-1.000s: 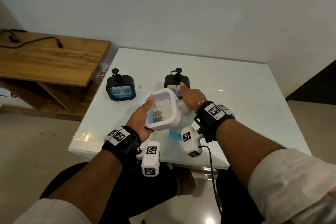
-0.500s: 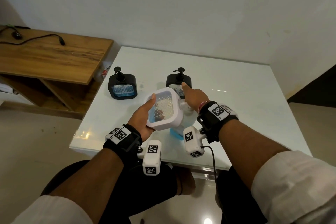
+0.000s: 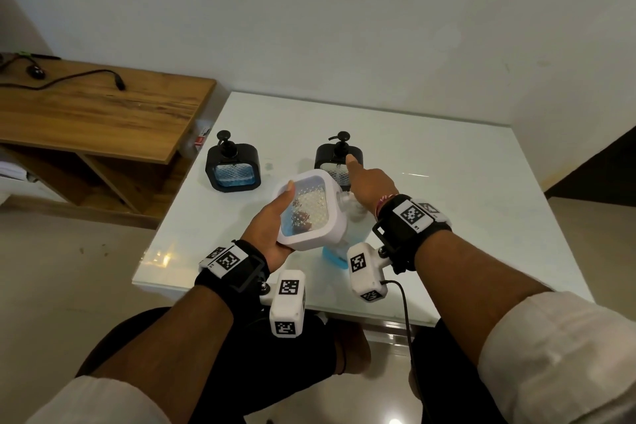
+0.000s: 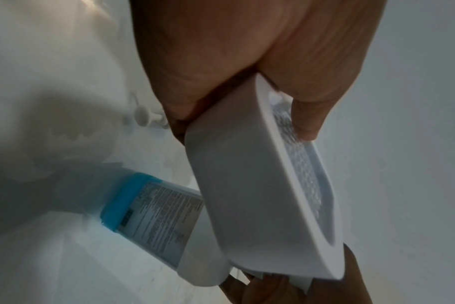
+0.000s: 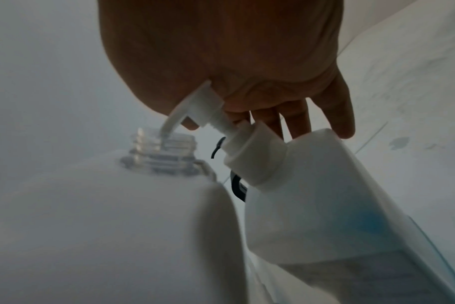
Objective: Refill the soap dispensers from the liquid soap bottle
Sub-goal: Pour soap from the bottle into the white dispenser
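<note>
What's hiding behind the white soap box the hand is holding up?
Behind the white dispenser, held tilted by the left hand, stands the liquid soap bottle. The right hand presses its pump over the dispenser's open neck. Whether soap flows is hidden.

No legible text anywhere.

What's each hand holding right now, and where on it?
The left hand grips the white dispenser by its lower side edge, thumb on the front face. The right hand presses its palm on the soap bottle's pump head, fingers straight.
</note>
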`<state>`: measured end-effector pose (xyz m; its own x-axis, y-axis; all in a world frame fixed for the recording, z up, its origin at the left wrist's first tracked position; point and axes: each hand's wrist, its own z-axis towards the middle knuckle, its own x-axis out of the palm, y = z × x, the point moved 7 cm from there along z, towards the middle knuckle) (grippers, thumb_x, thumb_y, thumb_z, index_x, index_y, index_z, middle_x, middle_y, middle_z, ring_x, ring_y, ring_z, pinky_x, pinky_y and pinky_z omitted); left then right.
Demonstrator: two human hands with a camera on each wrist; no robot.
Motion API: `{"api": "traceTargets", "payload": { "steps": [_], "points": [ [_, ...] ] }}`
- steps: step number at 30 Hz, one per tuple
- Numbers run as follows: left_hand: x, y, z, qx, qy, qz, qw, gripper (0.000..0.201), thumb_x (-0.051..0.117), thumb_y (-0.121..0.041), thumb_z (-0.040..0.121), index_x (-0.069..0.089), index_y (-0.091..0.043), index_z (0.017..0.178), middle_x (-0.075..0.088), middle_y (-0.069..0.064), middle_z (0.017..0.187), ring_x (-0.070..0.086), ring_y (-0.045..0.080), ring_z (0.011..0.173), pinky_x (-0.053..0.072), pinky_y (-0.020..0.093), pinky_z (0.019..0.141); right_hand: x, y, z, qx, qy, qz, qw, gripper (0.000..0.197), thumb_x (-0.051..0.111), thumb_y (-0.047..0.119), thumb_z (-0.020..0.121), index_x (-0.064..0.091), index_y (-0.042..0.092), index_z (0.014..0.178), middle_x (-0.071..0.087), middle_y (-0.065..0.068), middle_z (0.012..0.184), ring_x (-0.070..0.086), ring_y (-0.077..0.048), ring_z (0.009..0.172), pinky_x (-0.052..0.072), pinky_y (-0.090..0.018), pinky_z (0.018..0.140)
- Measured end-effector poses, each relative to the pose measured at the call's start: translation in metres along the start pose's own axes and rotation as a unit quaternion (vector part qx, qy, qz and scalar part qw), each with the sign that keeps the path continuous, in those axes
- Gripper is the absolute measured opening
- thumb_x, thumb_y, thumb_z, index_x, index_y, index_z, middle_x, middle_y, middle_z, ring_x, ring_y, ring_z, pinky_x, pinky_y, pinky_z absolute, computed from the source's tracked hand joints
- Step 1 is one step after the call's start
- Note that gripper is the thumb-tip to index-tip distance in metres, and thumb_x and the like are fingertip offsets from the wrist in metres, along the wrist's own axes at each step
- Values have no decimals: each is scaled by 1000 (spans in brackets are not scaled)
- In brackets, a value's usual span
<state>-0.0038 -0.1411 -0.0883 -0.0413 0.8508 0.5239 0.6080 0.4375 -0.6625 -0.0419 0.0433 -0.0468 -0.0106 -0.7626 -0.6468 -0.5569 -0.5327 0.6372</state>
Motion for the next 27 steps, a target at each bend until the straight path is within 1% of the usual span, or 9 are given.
{"api": "traceTargets", "payload": {
  "steps": [3, 6, 9, 13, 16, 21, 23, 25, 27],
  "points": [
    [0, -1, 0, 2, 2, -2, 1000, 25, 53, -42, 103, 69, -25, 111, 79, 4, 95, 74, 22, 87, 56, 43, 82, 0, 3, 1, -5, 0, 13, 1000, 71, 27, 63, 95, 63, 6, 119, 63, -14, 120, 57, -29, 108, 40, -34, 90],
    [0, -1, 2, -2, 2, 3, 1000, 28, 52, -45, 103, 69, -25, 111, 79, 4, 96, 76, 20, 83, 57, 42, 80, 3, -1, 1, 10, 5, -1, 1000, 70, 31, 62, 95, 60, 5, 125, 60, -16, 126, 56, -31, 113, 38, -34, 92],
    [0, -1, 1, -3, 1, 3, 1000, 27, 52, -44, 103, 69, -24, 110, 79, 4, 94, 75, 21, 83, 56, 43, 80, 1, -3, -2, 19, -3, -19, 1000, 66, 35, 58, 97, 56, 5, 129, 58, -16, 128, 55, -31, 115, 38, -32, 89],
    [0, -1, -3, 1, 0, -1, 1000, 27, 52, -43, 103, 69, -24, 112, 79, 5, 95, 73, 23, 88, 56, 43, 83, -3, -4, -1, 14, -7, 0, 1000, 66, 35, 60, 96, 61, 6, 124, 62, -14, 122, 56, -28, 103, 37, -30, 83],
    [0, -2, -3, 6, 5, -5, 1000, 27, 53, -43, 102, 69, -23, 112, 79, 5, 96, 75, 21, 85, 56, 43, 83, -3, 4, 0, -12, 1, 10, 1000, 68, 30, 60, 97, 64, 5, 117, 64, -13, 119, 57, -28, 103, 36, -31, 83],
    [-2, -2, 1, 8, 4, -1, 1000, 34, 55, -44, 101, 67, -23, 124, 79, 4, 102, 76, 20, 86, 60, 39, 75, -10, 8, 5, -22, 4, 64, 998, 64, 31, 62, 95, 61, 7, 104, 64, -15, 116, 57, -27, 98, 42, -34, 89],
    [-3, -2, 4, 7, 4, 0, 1000, 34, 55, -45, 101, 68, -23, 123, 78, 4, 103, 76, 21, 88, 60, 39, 75, -12, 9, 6, -15, 5, 90, 996, 68, 31, 63, 95, 62, 5, 110, 64, -15, 113, 57, -27, 98, 42, -35, 91],
    [-3, -3, 5, 9, 7, 0, 1000, 30, 55, -44, 101, 69, -23, 119, 79, 4, 101, 75, 21, 89, 59, 40, 77, -11, 8, 4, -3, 4, 76, 997, 68, 29, 60, 97, 62, 3, 114, 63, -17, 117, 58, -31, 104, 42, -37, 94],
    [-1, -3, 6, 9, 10, -1, 1000, 28, 54, -43, 102, 69, -24, 116, 79, 4, 103, 75, 21, 90, 58, 41, 80, -2, 4, 1, 18, 30, 56, 998, 59, 24, 46, 103, 56, 1, 124, 57, -23, 128, 54, -36, 116, 41, -39, 98]
  ]
}}
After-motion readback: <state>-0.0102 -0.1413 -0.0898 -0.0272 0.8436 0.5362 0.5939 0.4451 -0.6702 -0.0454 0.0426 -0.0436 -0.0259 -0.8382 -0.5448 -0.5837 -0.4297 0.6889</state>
